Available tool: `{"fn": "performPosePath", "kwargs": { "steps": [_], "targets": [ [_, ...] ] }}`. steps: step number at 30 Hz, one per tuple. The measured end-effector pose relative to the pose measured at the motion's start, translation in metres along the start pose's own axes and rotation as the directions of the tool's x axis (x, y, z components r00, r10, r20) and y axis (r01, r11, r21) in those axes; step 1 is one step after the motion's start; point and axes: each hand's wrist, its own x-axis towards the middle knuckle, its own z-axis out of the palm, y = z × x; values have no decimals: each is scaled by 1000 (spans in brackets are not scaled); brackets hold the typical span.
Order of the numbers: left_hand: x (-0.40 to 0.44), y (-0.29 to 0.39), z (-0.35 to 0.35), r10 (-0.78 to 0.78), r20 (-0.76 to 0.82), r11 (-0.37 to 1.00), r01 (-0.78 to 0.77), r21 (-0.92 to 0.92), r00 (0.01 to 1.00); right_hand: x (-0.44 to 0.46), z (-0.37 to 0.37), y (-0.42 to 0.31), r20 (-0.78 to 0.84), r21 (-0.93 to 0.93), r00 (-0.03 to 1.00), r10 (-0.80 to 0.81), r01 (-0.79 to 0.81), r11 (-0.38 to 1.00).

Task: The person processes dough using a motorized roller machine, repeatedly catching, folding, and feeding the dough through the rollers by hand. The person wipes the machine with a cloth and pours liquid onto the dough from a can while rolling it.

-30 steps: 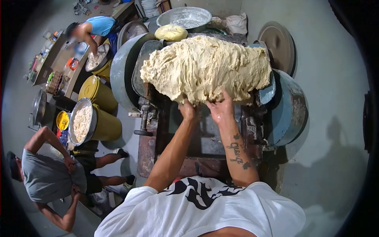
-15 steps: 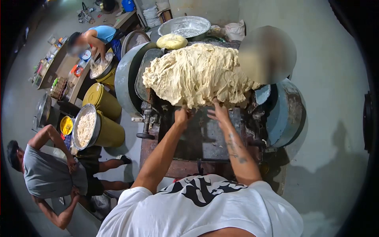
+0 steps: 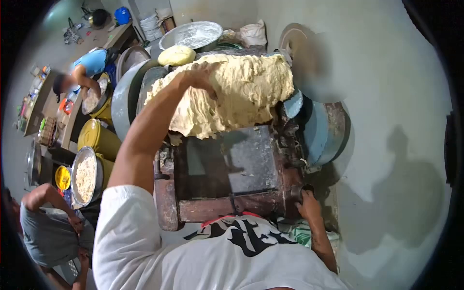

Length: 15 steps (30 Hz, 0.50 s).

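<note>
A large mass of pale dough (image 3: 246,82) is draped over the rollers of a dough-rolling machine (image 3: 169,203). My left hand (image 3: 202,78) rests on top of the dough with its fingers spread. Low at the machine's right front corner, my right hand (image 3: 309,207) has its fingers curled round a dark round knob (image 3: 300,192). Below the dough, a flat metal bed (image 3: 251,162) carries a few crumbs. A rounded yellowish dough lump (image 3: 177,56) sits behind the left end of the mass.
Curved wheel guards stand left (image 3: 123,96) and right (image 3: 316,135) of the machine. A metal basin (image 3: 193,35) is behind it. At left are a yellow drum (image 3: 94,135), a bowl of pale pieces (image 3: 86,175), a person in grey (image 3: 48,237) and one in blue (image 3: 92,63).
My left hand has come up from the dough's lower edge onto its top. My right hand has left the dough and moved down to the knob. The view has shifted right.
</note>
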Motion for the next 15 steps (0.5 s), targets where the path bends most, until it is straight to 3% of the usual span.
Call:
{"fn": "performPosePath", "kwargs": {
  "steps": [2,5,9,12,15],
  "targets": [
    [7,5,-5,-25,-43,1000,26,6,999,23,45,46,-12,-40,999,-33,33,999],
    [-7,16,5,-61,-130,998,62,-4,990,15,54,49,-52,12,998,-34,34,999],
    [-52,42,25,-169,-409,985,141,-98,897,-10,-1,8,-19,-31,997,-76,75,997],
    [-68,52,39,-225,-456,968,145,-205,861,-32,-66,-34,130,-21,975,-179,183,983],
    [-90,67,42,-266,-482,949,139,-283,835,-31,-124,-83,161,-43,938,-308,318,947]
  ]
}}
